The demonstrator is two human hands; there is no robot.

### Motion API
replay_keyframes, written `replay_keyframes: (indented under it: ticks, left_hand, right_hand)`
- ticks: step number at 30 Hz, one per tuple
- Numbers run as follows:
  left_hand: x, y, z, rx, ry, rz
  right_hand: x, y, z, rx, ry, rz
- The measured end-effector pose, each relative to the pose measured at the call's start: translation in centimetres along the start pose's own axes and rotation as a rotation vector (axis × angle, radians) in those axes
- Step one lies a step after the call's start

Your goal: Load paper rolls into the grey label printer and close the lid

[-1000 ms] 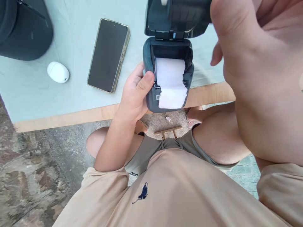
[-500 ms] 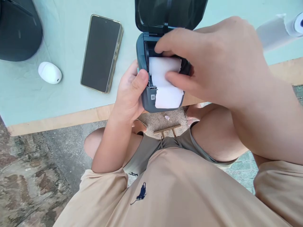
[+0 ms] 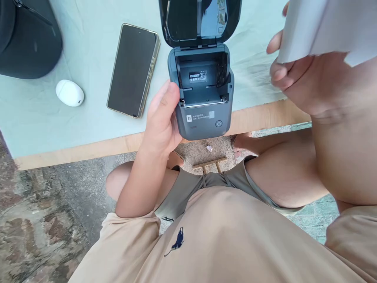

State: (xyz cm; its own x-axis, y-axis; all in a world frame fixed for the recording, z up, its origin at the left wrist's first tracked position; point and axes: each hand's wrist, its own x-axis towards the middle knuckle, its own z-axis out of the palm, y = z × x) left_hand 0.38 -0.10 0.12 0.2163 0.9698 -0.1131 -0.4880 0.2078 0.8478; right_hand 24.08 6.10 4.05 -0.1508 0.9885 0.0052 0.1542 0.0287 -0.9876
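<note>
A dark blue-grey portable label printer (image 3: 203,122) stands at the table's front edge with its glossy black lid (image 3: 188,23) swung up. Its paper bay (image 3: 203,84) is bare inside, showing a small printed label. My left hand (image 3: 161,118) grips the printer's left side, thumb on the rim by the bay. At the upper right, my right hand (image 3: 303,86) is raised, palm turned up, holding a white paper roll (image 3: 304,29) with a loose sheet hanging off it. The roll hides part of the fingers and runs out of view.
A phone (image 3: 132,70) in a clear case lies left of the printer. Farther left are a white rounded earbud case (image 3: 70,93) and a black zipped bag (image 3: 32,43). A pale green cloth (image 3: 94,125) covers the table, with a wooden front edge (image 3: 88,151).
The white paper roll has left the printer's bay and is up at the right in my right hand. My left hand still holds the printer; the view has shifted slightly.
</note>
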Motion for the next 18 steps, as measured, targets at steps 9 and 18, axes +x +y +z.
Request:
replay_keyframes:
  ticks: [9,18]
  left_hand:
    - [0.2,0.5,0.1,0.033,-0.016,-0.042]
    - [0.1,0.5,0.2,0.063,0.002,-0.023]
  right_hand:
    - [-1.4,0.5,0.3,-0.33,0.001,-0.269]
    - [-1.5,1.1,-0.8,-0.686,-0.061,-0.167]
